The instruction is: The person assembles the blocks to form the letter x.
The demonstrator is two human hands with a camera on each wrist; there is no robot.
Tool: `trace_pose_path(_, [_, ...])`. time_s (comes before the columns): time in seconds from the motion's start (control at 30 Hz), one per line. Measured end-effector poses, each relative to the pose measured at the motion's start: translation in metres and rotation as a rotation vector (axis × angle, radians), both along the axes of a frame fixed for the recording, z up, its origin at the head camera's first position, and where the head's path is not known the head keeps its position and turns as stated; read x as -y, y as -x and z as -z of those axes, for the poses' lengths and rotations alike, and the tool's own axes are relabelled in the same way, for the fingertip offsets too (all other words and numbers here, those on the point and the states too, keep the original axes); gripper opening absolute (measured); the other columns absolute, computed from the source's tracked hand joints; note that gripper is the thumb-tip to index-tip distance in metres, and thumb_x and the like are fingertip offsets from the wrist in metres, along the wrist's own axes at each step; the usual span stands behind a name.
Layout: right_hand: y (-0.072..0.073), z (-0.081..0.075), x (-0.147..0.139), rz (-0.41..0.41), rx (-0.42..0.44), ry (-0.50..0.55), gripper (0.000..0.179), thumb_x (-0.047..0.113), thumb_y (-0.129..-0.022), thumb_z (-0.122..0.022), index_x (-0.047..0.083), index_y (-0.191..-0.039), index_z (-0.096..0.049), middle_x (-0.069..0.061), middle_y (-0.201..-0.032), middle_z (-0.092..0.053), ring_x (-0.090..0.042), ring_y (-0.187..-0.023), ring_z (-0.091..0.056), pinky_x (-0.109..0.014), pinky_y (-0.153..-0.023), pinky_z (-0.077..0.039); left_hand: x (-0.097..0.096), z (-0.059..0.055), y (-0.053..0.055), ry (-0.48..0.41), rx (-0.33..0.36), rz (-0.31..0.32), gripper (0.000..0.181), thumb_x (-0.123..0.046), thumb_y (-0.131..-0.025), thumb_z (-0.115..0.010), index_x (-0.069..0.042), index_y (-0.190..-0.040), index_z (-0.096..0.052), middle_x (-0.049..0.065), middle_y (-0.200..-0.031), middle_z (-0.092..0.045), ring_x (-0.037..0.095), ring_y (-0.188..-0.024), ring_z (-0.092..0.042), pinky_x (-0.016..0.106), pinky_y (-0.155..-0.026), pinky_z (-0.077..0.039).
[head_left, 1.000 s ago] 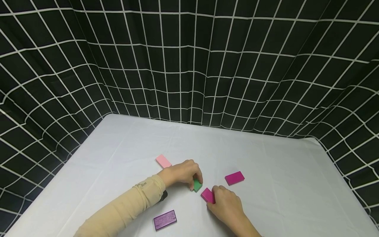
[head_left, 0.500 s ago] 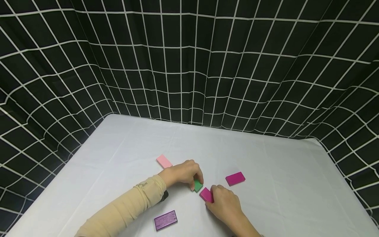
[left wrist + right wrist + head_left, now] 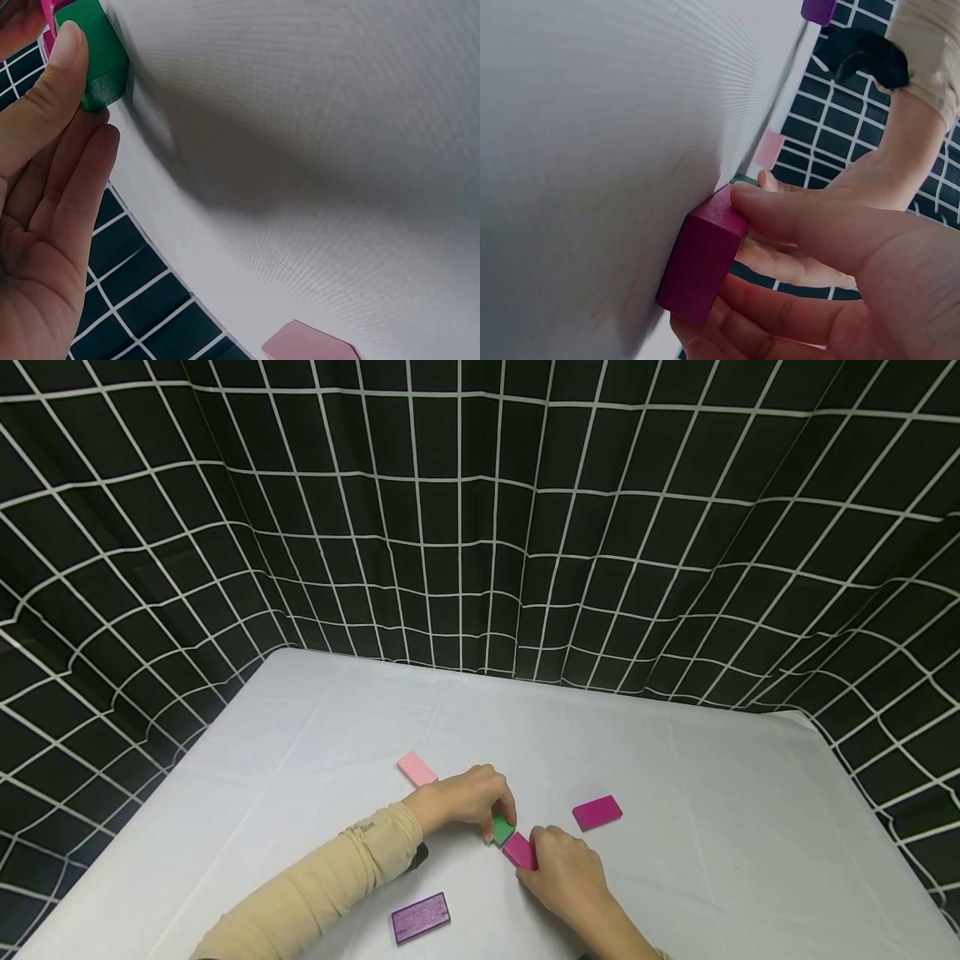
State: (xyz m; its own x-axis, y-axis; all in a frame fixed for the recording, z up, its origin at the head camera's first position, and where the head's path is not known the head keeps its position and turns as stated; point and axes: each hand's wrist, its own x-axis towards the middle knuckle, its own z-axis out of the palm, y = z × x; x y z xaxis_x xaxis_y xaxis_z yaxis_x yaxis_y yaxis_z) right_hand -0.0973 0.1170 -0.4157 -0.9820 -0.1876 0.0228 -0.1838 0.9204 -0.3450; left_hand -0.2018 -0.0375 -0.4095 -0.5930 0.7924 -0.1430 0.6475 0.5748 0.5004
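Note:
On the white table my left hand (image 3: 468, 797) pinches a green block (image 3: 502, 830) between thumb and fingers; the left wrist view shows the thumb across the green block (image 3: 101, 56). My right hand (image 3: 567, 870) grips a magenta block (image 3: 519, 852), seen in the right wrist view as a magenta block (image 3: 703, 259) with thumb on one side and fingers on the other. In the head view the two blocks lie end to end, touching or nearly so. Parts of both are hidden under the fingers.
A pink block (image 3: 417, 769) lies behind the left wrist. Another magenta block (image 3: 597, 812) lies to the right, beyond the right hand. Nearer the front is a purple block (image 3: 421, 918). A black curtain with white grid lines (image 3: 480, 527) surrounds the white table (image 3: 712, 827).
My right hand has slid the magenta block a short way left, closing the gap to the green block. The left hand has stayed in place on the green block.

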Motion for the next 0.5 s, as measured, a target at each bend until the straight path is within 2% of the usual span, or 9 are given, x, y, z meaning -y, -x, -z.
trace_pose_path(0.5, [0.0037, 0.0000, 0.0023, -0.004, -0.002, -0.036, 0.028, 0.017, -0.070, -0.085, 0.005, -0.073, -0.060, 0.002, -0.060, -0.044, -0.011, -0.051, -0.040, -0.025, -0.044, -0.035, 0.0000, 0.0020, -0.0007, 0.017, -0.020, 0.001, 0.033, -0.006, -0.060, -0.087, -0.011, -0.091, -0.079, -0.005, -0.084, -0.074, 0.000, -0.077, -0.059, 0.016, -0.076, -0.045])
